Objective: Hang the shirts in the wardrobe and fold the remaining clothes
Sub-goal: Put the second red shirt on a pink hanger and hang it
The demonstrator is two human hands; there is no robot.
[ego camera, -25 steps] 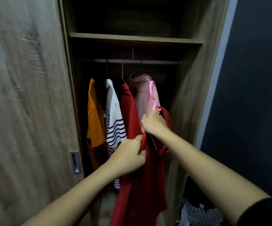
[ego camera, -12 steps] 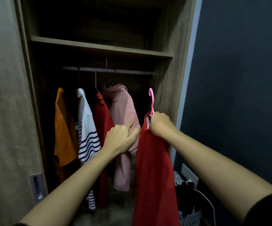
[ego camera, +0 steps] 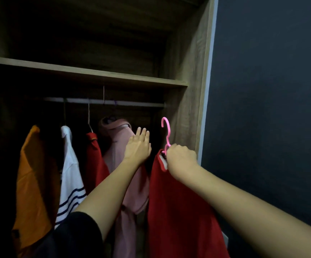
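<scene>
Red shirt [ego camera: 180, 202] on a pink hanger [ego camera: 166, 135], held up at the right end of the wardrobe [ego camera: 188, 112], hook just below the rail [ego camera: 132, 103] and not yet over it. Soft, light and limp by the look of it, draping straight down with no stiffness of its own; likely to swing and to slip off a smooth plastic shoulder if tugged by the cloth. Best taken where it is taken now: at the hanger's neck, under the hook. Gripped there by the right hand [ego camera: 181, 159], fingers curled tight round the stem at the collar. Left hand [ego camera: 138, 148] flat, fingers straight and holding nothing, laid at the shoulder of the hung pink shirt [ego camera: 119, 146], apparently to press it leftward, though actual contact hard to confirm in the dim light. Further left on the rail, a second red garment [ego camera: 95, 161], a white striped top [ego camera: 71, 174] and an orange shirt [ego camera: 32, 183]. Above, a wooden shelf [ego camera: 95, 73].
</scene>
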